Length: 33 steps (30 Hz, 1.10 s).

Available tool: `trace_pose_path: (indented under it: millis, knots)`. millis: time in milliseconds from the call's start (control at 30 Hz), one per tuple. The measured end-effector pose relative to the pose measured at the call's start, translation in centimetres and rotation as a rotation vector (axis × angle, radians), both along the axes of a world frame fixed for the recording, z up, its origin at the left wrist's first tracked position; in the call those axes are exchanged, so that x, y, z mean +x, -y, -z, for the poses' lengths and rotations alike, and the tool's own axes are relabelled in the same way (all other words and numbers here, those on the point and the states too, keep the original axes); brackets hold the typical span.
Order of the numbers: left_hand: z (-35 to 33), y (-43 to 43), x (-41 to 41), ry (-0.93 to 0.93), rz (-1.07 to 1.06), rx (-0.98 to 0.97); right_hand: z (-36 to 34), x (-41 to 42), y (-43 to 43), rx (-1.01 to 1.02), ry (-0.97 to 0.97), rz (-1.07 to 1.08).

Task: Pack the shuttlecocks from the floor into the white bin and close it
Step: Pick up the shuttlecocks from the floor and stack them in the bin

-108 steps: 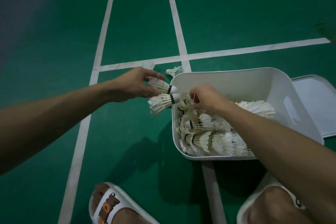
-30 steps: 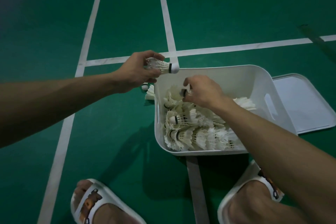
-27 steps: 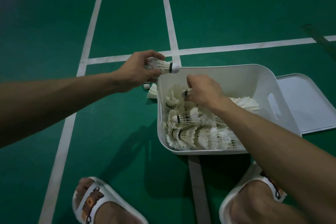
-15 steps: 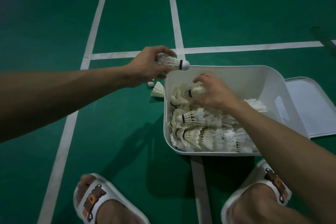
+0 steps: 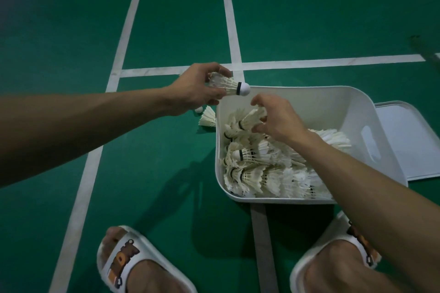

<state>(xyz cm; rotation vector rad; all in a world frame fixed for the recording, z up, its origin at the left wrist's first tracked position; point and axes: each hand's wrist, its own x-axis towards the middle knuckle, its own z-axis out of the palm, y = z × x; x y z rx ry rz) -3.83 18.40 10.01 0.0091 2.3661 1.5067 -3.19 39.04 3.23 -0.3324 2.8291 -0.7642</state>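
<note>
Feathers white, black band behind a round white cork: shuttlecock [image 5: 228,84] pinched by its skirt in the left hand [image 5: 195,93], just over the white bin [image 5: 333,102] at its far-left corner; right hand [image 5: 278,121] inside, fingers curled round another shuttlecock [image 5: 247,121] atop the pile [image 5: 262,173]

Dim overhead light, soft shadows, wide-angle edge distortion
</note>
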Motion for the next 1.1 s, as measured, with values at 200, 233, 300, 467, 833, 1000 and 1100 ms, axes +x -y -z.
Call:
trace_pose_path:
  millis: [200,233,300,467,833,1000,1100]
  knots:
    - [0.1,0.1,0.1,-0.003,0.007,-0.019,0.0,-0.1,-1.1,-0.114,0.150,0.024]
    - [0.2,0.2,0.0,-0.004,0.007,-0.022,-0.1,-0.2,-1.3,-0.136,0.170,0.005]
    - [0.4,0.3,0.0,-0.003,0.006,-0.025,0.0,-0.5,-1.7,-0.160,0.186,-0.005]
    - [0.5,0.2,-0.1,-0.019,0.008,-0.049,0.7,-0.2,-0.8,-0.228,0.168,0.043]
    - [0.5,-0.1,0.3,-0.056,0.029,-0.127,1.4,-1.3,-1.8,-0.248,0.260,0.128]
    - [0.8,0.0,0.2,-0.090,0.055,-0.156,1.3,-1.4,-0.7,-0.242,0.221,0.072]
    - [0.8,-0.2,0.0,-0.148,0.089,-0.196,0.8,-1.8,-1.4,-0.164,0.219,0.016]
